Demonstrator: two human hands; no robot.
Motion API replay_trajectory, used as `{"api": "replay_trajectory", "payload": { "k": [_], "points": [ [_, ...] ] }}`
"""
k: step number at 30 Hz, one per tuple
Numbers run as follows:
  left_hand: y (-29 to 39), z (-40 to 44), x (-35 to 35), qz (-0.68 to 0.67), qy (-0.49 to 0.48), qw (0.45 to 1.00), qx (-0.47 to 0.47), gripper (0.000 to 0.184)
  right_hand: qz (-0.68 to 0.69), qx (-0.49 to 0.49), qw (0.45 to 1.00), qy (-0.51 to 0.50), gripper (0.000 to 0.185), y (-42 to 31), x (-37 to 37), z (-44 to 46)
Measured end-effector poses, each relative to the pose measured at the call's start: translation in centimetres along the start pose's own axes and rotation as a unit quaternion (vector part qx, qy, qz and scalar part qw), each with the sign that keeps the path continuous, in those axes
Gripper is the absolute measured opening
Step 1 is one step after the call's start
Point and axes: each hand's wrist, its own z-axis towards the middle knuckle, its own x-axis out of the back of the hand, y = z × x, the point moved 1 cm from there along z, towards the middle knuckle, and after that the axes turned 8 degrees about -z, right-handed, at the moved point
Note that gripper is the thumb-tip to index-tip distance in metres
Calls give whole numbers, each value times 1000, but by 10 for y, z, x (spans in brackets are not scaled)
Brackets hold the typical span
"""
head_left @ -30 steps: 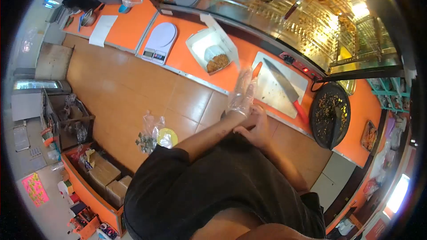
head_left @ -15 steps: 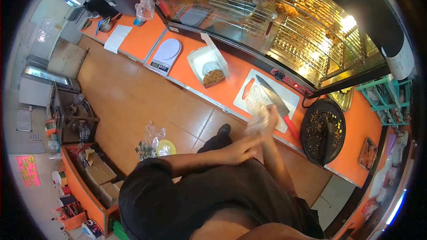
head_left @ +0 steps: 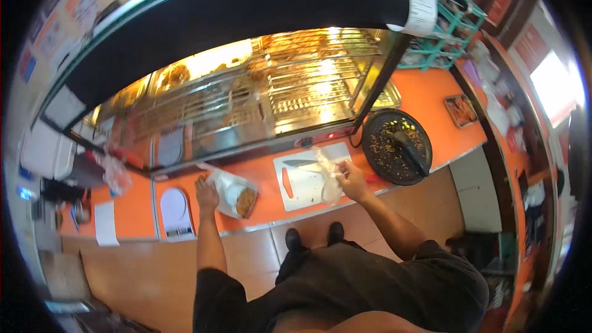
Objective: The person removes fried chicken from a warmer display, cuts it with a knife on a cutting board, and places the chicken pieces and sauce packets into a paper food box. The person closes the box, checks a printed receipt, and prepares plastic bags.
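My right hand [head_left: 353, 180] is closed on a crumpled clear plastic glove [head_left: 328, 176], which hangs over the white cutting board [head_left: 303, 191]. A knife [head_left: 300, 163] lies on that board, its blade partly hidden by the plastic. My left hand [head_left: 206, 195], fingers extended, is at the left side of an open white takeaway box [head_left: 228, 189]; whether it touches the cardboard I cannot tell. Inside the box, a browned fried piece of food [head_left: 246, 201] sits at the right end.
A lit glass food warmer [head_left: 234, 102] stands behind the counter. To the right is a black round pan [head_left: 382, 154] with crumbs and a dark-handled tool. A kitchen scale [head_left: 176, 209] sits left of the box. Farther right is a small metal tray [head_left: 460, 111].
The view has swung to the right, and I face the counter squarely. My left hand has gone from near my right forearm to the box. The plastic stays in my right hand.
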Motion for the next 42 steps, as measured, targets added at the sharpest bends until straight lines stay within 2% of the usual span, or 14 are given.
{"api": "replay_trajectory", "payload": {
  "k": [4,7,10,12,18,23,26,29,32,35,38,39,41,42],
  "points": [
    [12,-8,1,-214,149,965,7,52,16,23,997,74,18,-35,12,8],
    [167,-64,88,-333,410,849,11,37,38,84,984,153,21,-37,32,48],
    [301,-74,101,-429,195,840,-268,32,-25,106,958,267,29,-68,65,81],
    [407,-21,104,-356,299,860,-208,36,84,135,943,291,25,-71,74,121],
    [425,22,83,-358,436,815,-131,36,89,175,944,264,29,-71,83,150],
    [479,-2,47,-516,351,768,-144,31,83,179,938,284,35,-56,82,157],
    [512,-16,27,-498,265,806,-181,40,54,201,935,286,31,-51,90,145],
    [552,-29,14,-630,115,733,-229,51,100,270,899,329,29,-52,104,121],
    [559,-30,15,-564,-48,785,-252,56,226,218,850,423,29,-34,83,86],
    [529,-26,34,-563,-53,765,-309,56,202,110,931,282,28,19,21,37],
    [405,-39,57,-489,222,808,-240,39,199,-31,978,-62,38,29,-65,-13],
    [361,-53,74,-545,295,779,-93,31,157,-64,977,-126,48,21,-91,-24],
    [224,-76,77,-286,472,832,49,33,90,-97,974,-185,68,2,-134,-29],
    [182,-90,80,-107,427,896,56,43,65,-96,976,-183,77,-6,-153,-29]
  ]
}}
